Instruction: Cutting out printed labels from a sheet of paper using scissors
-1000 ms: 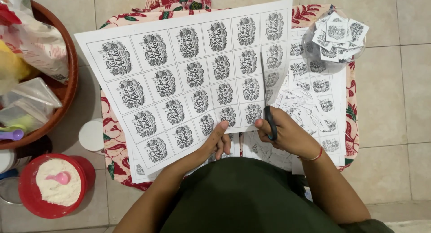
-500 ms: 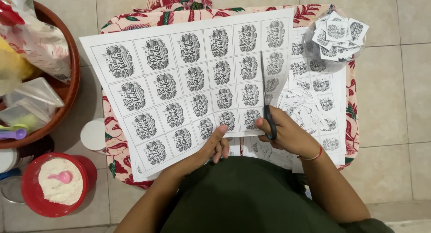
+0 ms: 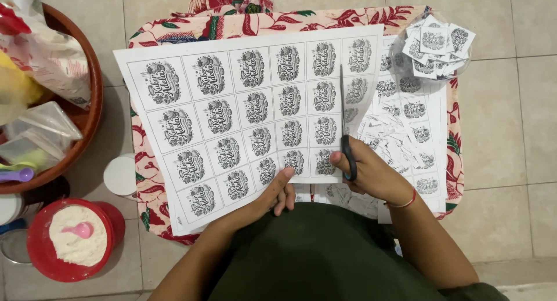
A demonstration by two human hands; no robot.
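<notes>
Beige floor tiles under floral cloth (image 3: 174, 31); hands grasp scissors (image 3: 347, 147) and label sheet (image 3: 243, 115).

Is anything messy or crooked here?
Yes. Small white paper offcuts lie scattered right of the black-handled scissors, and the big white sheet of printed labels sits tilted across the floral cloth.
</notes>
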